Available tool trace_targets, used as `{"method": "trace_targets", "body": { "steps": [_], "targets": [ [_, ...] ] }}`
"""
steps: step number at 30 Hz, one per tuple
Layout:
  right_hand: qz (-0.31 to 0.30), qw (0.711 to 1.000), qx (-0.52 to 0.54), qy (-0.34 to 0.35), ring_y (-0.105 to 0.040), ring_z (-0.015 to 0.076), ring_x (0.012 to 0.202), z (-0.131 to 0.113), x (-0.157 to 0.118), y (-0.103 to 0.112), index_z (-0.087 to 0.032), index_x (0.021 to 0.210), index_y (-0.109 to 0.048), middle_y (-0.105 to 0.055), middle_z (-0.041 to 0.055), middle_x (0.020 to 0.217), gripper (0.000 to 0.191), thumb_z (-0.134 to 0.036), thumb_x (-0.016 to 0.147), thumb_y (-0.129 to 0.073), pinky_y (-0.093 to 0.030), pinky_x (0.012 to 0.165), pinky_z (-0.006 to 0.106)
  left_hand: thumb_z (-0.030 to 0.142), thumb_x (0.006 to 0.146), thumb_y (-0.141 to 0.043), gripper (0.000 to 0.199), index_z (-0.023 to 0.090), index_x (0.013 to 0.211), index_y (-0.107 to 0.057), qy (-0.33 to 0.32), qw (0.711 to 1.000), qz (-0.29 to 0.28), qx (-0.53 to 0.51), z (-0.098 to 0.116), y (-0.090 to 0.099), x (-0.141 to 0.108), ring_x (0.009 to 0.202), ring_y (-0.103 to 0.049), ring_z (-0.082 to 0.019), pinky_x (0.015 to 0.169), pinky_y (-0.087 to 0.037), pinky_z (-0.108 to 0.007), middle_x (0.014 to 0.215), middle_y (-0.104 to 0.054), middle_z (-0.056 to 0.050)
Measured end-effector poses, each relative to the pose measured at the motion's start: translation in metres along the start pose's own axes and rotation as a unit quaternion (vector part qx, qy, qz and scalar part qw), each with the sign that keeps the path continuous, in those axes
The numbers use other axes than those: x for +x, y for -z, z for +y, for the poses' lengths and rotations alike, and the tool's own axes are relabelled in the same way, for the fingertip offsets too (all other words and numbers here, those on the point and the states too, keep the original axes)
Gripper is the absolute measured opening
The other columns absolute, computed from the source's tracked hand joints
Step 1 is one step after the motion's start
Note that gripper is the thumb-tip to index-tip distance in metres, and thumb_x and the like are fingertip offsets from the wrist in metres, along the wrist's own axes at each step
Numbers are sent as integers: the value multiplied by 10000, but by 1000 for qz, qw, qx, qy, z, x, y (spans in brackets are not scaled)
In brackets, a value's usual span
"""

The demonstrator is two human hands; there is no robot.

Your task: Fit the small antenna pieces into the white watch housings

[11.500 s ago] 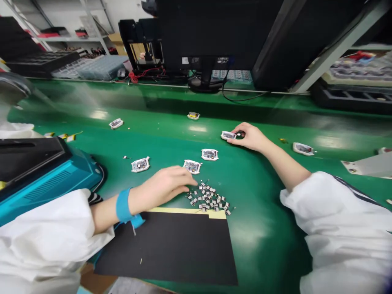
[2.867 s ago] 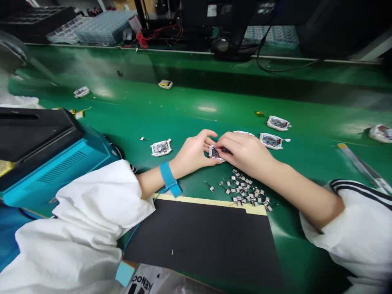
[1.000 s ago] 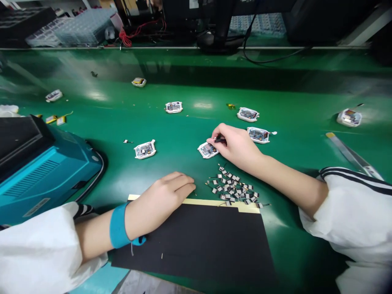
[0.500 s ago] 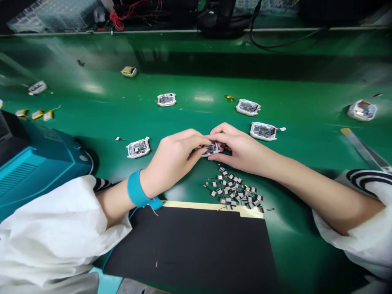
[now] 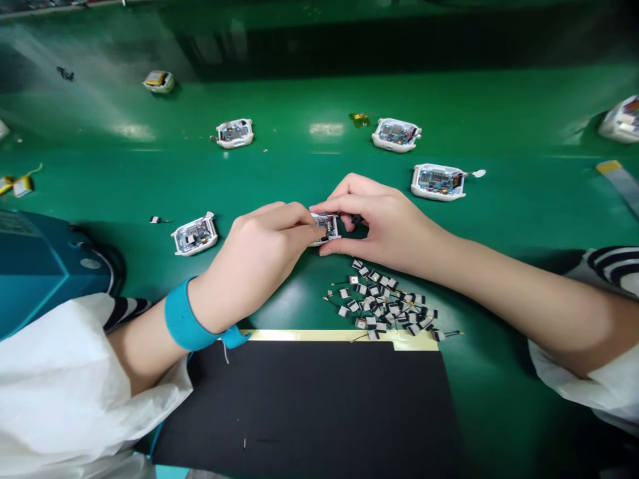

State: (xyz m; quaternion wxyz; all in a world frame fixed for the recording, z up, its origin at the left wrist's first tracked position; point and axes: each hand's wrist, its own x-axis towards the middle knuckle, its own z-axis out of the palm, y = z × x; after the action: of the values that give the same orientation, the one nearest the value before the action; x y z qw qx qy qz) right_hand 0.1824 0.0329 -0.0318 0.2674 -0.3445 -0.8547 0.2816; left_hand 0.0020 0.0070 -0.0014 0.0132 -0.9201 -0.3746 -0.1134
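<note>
In front of me a white smartwatch case [image 5: 327,228] with a bare circuit board inside is held between both hands, its left part hidden by fingers. My left hand [image 5: 272,246], a teal strap round its wrist, is closed with thumb and fingertips at the left side of the case. My right hand [image 5: 382,216] grips the case from the right, thumb at the near edge and fingers along the far edge. Something small and black [image 5: 357,219] shows within the right hand's curl; I cannot make out what it is. Just nearer lies a pile of small wired modules [image 5: 384,303].
More open watch cases lie around: one left [image 5: 196,234], one right [image 5: 439,181], several farther back. A teal machine [image 5: 44,266] stands at the left. A black mat [image 5: 309,399] with a yellow edge lies nearest me. Yellow batteries [image 5: 22,186] sit at far left.
The view has tilted down and come closer, so the back shelf has mostly left the picture. Both hands keep hold of the watch case; the left fingertips have shifted slightly on it.
</note>
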Motion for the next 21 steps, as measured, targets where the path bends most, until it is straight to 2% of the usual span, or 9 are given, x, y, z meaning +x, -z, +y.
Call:
{"method": "trace_targets", "body": {
  "steps": [5,9,13,21],
  "targets": [
    [-1,1000,5,-1,-441,77,652,0,0,0,-173,952,-577,-462,14,831,319,-350,691,-623,-403,542,227,207,827,-420,201,202,817,-622,17,1000,24,8,2,0,-1,702,-572,-118,590,-446,-203,778,-607,7],
    [-7,1000,4,-6,-438,78,662,0,-1,1,-154,964,-574,-454,19,842,332,-349,699,-617,-403,563,231,183,818,-423,196,196,824,-618,11,1000,17,17,4,1,-1,720,-569,-127,593,-442,-218,802,-611,2],
    [-8,1000,4,-4,-429,73,651,0,-1,1,-143,957,-578,-451,20,840,332,-342,695,-625,-397,567,225,173,811,-442,180,200,805,-619,6,999,33,36,5,1,-1,684,-565,-127,532,-419,-218,794,-617,6],
    [-20,999,-15,-21,-450,82,665,-1,-1,2,-180,966,-573,-457,21,861,346,-378,688,-628,-413,593,240,227,835,-424,186,228,856,-609,31,999,8,2,6,2,-1,757,-570,-140,599,-437,-249,852,-613,16]
  ]
}}
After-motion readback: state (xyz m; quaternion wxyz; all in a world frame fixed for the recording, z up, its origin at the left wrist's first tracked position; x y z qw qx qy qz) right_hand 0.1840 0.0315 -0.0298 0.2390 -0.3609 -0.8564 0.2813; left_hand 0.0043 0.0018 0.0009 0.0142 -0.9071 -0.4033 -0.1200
